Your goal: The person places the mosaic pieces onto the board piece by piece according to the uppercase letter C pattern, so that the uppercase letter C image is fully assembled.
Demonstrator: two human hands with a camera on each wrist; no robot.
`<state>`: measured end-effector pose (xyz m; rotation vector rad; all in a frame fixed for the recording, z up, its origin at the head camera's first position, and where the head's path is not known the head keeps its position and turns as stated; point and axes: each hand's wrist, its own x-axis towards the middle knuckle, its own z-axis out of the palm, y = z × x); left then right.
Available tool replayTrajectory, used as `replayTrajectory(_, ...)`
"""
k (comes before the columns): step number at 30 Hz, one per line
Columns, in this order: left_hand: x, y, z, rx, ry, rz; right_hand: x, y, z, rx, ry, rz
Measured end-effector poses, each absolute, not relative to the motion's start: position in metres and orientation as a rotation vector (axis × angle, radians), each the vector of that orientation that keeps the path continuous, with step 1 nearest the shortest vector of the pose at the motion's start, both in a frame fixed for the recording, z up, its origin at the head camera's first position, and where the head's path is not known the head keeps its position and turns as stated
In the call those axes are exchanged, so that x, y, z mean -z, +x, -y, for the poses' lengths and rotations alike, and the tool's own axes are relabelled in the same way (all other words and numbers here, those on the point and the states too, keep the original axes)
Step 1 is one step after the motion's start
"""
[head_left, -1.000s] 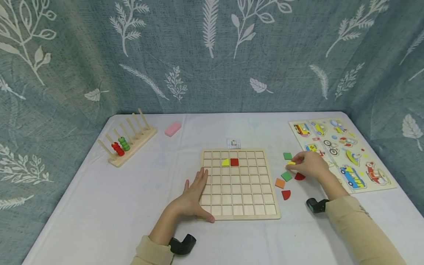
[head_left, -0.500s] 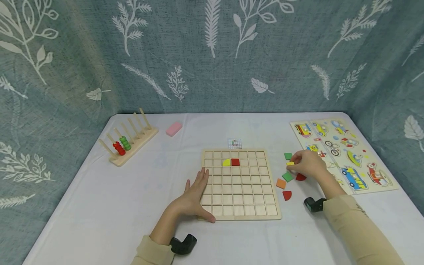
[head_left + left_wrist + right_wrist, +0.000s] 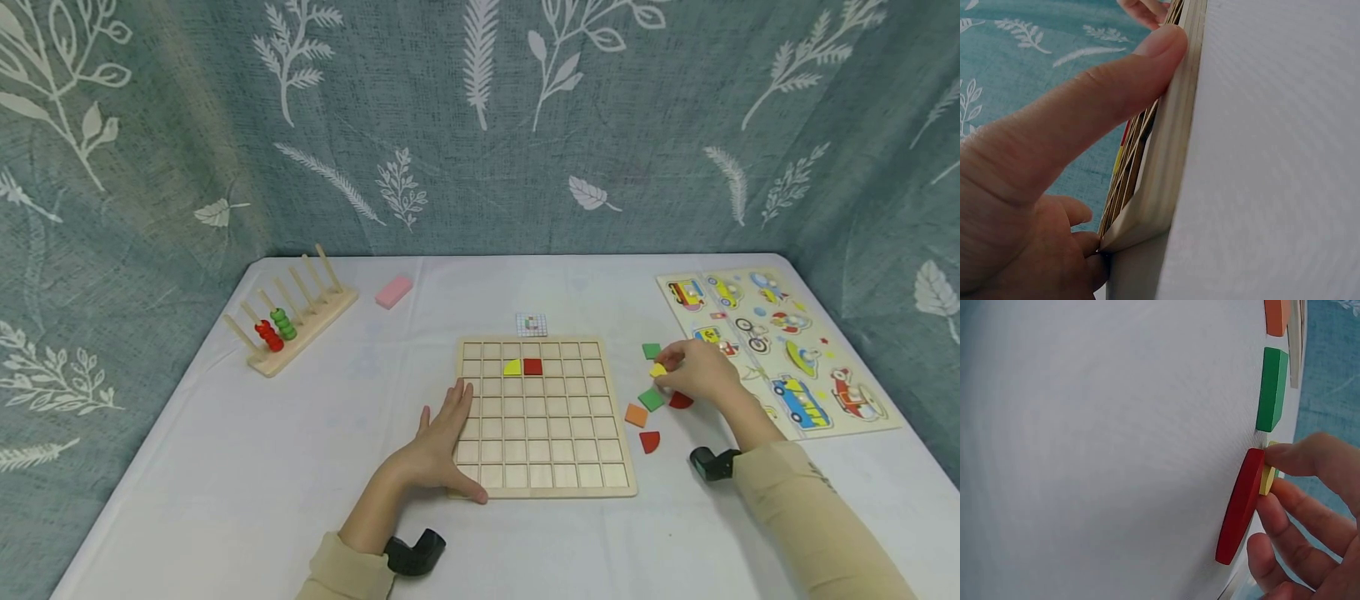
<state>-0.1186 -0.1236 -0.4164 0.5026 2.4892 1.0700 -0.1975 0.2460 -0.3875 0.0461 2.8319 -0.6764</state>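
Note:
My left hand (image 3: 431,450) rests against the left side of the wooden grid board (image 3: 543,493), fingers stretched along its edge. In the left wrist view its thumb presses the board's front edge. My right hand (image 3: 699,371) pinches a yellow piece (image 3: 657,370) between thumb and fingers, low over the table right of the board. Around it lie two green squares (image 3: 652,400), an orange square (image 3: 636,416) and two red quarter-circle pieces (image 3: 650,442); one sits partly under the hand. In the grid are a yellow quarter-circle (image 3: 512,368) and a red square (image 3: 532,367).
Behind the board lies a small printed pattern card (image 3: 532,325). A vehicle puzzle board (image 3: 780,346) is at the right, beneath the right forearm's far side. At the back left stand a peg rack (image 3: 300,333) with red and green beads and a pink block (image 3: 393,292).
The yellow piece has turned slightly in my right fingers, and the far green square has shifted a little. My left hand stays on the board.

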Motion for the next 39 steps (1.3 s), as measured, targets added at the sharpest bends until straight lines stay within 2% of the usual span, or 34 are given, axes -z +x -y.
replayTrajectory(39, 0.4150, -0.1183, 0.1247, -1.069, 0.511, -2.477, 0.3869, -0.1982, -0.2445, 0.733, 0.014, -2.811)
